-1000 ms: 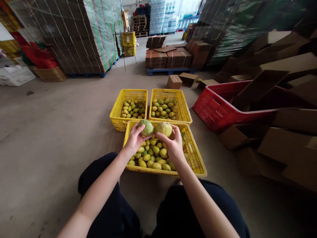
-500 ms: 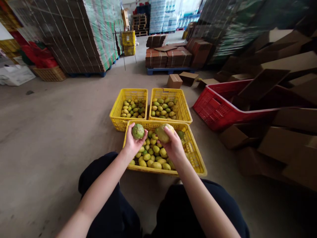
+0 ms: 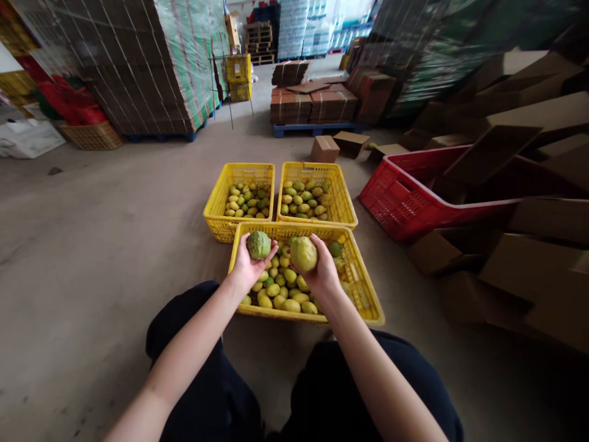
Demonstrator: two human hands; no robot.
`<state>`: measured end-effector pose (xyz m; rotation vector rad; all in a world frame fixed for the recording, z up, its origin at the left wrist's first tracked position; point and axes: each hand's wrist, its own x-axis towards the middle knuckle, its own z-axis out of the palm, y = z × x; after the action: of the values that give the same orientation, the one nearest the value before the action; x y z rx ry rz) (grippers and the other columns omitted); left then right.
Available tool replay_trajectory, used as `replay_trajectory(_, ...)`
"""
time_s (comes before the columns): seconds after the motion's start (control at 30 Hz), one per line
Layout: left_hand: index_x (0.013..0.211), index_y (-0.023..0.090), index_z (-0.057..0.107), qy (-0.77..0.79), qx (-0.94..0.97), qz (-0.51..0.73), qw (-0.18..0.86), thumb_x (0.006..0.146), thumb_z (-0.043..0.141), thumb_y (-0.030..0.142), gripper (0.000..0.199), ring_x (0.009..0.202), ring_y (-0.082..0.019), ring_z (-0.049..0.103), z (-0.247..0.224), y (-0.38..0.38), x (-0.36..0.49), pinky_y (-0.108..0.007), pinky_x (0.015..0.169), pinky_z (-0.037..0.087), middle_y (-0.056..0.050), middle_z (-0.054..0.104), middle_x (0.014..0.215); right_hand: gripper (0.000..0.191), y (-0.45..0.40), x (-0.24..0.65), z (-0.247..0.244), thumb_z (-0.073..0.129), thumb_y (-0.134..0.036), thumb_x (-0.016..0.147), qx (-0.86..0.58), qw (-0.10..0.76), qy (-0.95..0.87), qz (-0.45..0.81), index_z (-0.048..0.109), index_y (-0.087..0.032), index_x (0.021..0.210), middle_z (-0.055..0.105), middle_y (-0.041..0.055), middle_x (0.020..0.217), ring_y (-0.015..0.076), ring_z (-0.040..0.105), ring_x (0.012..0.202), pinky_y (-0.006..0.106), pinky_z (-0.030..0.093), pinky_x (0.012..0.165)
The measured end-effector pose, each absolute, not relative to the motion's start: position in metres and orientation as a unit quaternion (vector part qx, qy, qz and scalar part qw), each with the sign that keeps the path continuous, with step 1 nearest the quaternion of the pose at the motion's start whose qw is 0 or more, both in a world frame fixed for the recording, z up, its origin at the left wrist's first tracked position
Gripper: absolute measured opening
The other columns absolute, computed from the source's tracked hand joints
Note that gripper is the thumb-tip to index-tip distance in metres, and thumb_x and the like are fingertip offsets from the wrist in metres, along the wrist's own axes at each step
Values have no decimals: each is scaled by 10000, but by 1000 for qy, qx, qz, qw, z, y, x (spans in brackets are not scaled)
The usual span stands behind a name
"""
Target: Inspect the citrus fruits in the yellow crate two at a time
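My left hand [image 3: 246,265] cups a round, bumpy green fruit [image 3: 259,245], its fingers curled under and beside it. In my right hand [image 3: 326,270] is a larger, paler yellow-green fruit [image 3: 304,255] with a lumpy skin, gripped from the right side. Both hands are above the near yellow crate [image 3: 368,301]. Many oval yellow and green fruits [image 3: 291,306] that look like lemons lie in that crate. A darker green fruit [image 3: 335,248] shows just right of my right hand. The hands and held fruits hide part of the crate's contents.
Behind the near crate stand a left yellow crate [image 3: 214,209] and a right yellow crate [image 3: 346,205], both holding similar fruits. To the right is a red crate [image 3: 389,199] among heaped cardboard boxes [image 3: 534,264]. Bundled cardboard [image 3: 334,105] sits on a blue pallet [image 3: 317,130] farther back.
The fruit in my right hand has turned and moved slightly down and left, showing more of its surface. The green fruit in my left hand has rotated a little. Both stay held.
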<state>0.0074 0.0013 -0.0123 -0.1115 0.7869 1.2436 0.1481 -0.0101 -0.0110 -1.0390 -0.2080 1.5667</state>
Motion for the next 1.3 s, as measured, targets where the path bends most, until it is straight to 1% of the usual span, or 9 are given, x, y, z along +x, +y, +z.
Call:
replay_trajectory(0.1, 945, 134, 610, 383, -50, 564, 730, 868, 484, 332, 246, 667, -177, 647, -15, 2, 8, -325, 657, 595, -55, 640, 692, 125, -9, 147, -13, 635, -318, 762, -466, 578, -79, 665, 597, -209, 808, 662, -42, 601, 141, 635, 514, 237, 541, 473)
replay_trajectory(0.27, 916, 127, 609, 417, -56, 543, 727, 909, 327, 217, 296, 695, -204, 664, -18, 3, 12, -343, 619, 586, -87, 644, 712, 115, -10, 146, -11, 567, -313, 824, -473, 564, -52, 675, 583, -199, 817, 647, -34, 568, 130, 599, 454, 230, 506, 441)
replay_trajectory(0.47, 816, 144, 592, 385, 16, 564, 731, 822, 594, 317, 174, 691, -181, 670, -8, -3, 13, -321, 670, 594, -46, 641, 724, 170, -10, 149, -14, 489, -329, 849, -476, 532, -38, 699, 572, -187, 805, 640, -2, 565, 160, 589, 428, 257, 464, 376)
replay_trajectory(0.6, 794, 131, 600, 376, 27, 556, 741, 841, 561, 364, 240, 621, -158, 653, -7, -4, 13, -288, 636, 589, -52, 644, 676, 133, -11, 149, -16, 589, -304, 777, -440, 555, -37, 705, 598, -183, 831, 657, -1, 599, 161, 616, 486, 254, 492, 406)
replay_trajectory(0.73, 871, 93, 632, 327, 39, 535, 778, 906, 400, 402, 388, 549, -140, 622, -10, -5, 10, -266, 568, 566, -81, 654, 681, 218, -11, 151, -16, 580, -368, 787, -413, 539, -55, 732, 622, -160, 834, 666, 32, 590, 178, 621, 463, 260, 492, 375)
replay_trajectory(0.93, 1060, 158, 643, 248, 191, 592, 742, 861, 450, 351, 338, 484, -113, 570, -2, -10, 8, -186, 373, 404, -45, 655, 752, 364, -11, 156, -13, 440, -434, 851, -291, 521, -149, 788, 644, -153, 960, 707, 85, 703, 182, 608, 421, 243, 428, 288)
replay_trajectory(1.1, 862, 116, 663, 186, 117, 595, 773, 860, 433, 346, 325, 633, -141, 626, 0, -14, 8, -257, 615, 538, -68, 647, 744, 318, -14, 159, -14, 491, -349, 814, -268, 514, -85, 810, 658, -87, 887, 709, 133, 705, 221, 692, 629, 332, 593, 569)
replay_trajectory(1.17, 875, 129, 658, 170, 46, 589, 789, 859, 445, 318, 285, 755, -146, 652, -2, -14, 9, -261, 716, 547, -68, 667, 812, 312, -13, 158, -16, 478, -331, 827, -246, 526, -71, 811, 651, -92, 928, 719, 135, 764, 214, 695, 665, 309, 588, 548)
replay_trajectory(1.3, 897, 154, 660, 178, -11, 609, 773, 852, 456, 261, 234, 858, -165, 662, -2, -12, 13, -297, 795, 541, -59, 692, 876, 286, -12, 157, -19, 493, -352, 843, -183, 547, -103, 811, 632, -148, 986, 723, 110, 908, 179, 672, 616, 207, 479, 351)
